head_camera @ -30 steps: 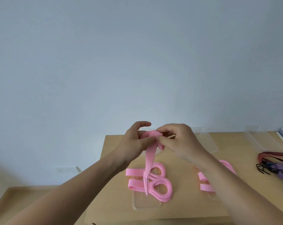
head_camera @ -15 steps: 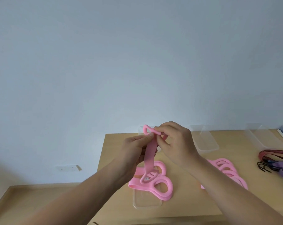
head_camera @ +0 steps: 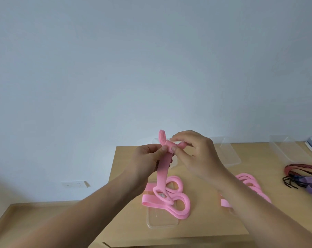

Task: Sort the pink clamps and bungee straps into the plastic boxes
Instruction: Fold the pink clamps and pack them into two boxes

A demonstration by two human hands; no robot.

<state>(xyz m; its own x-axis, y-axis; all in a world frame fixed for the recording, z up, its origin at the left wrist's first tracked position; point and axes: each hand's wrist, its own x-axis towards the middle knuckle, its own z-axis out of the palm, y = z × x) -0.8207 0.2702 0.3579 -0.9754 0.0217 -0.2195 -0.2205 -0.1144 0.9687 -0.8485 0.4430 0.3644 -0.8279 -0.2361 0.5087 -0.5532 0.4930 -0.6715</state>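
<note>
Pale wall is filling most of the view, and a wooden surface [head_camera: 214,221] is lying below it.

Both hands are meeting close together above that surface, each clamped on the top of one pink clamp [head_camera: 163,172]. The left hand [head_camera: 148,158] is pinching the band just under its top end. The right hand [head_camera: 196,154] is pinching the folded part beside it with thumb and fingertips. A short ribbed tip is sticking up at 12 o'clock from the grip. The rest of the clamp is hanging down toward 6 o'clock, and its looped lower end is reaching a pile [head_camera: 180,203] of more pink clamps. Whether it is touching the pile or hooked in it I cannot tell.

That pile is lying over a clear box [head_camera: 160,221]. A second pile [head_camera: 248,181] is lying at 4 o'clock from the hands, partly behind the right forearm. Two more boxes [head_camera: 226,153] are standing at 3 o'clock by the wall. The bungee straps [head_camera: 303,176] are bunched at the far right edge.

I judge that the step in hand is working on a single clamp, folding or freeing its end, before boxing it. The next move calls for lifting the loop clear of the pile without dragging others, then lowering it into a box kept for pink clamps.
</note>
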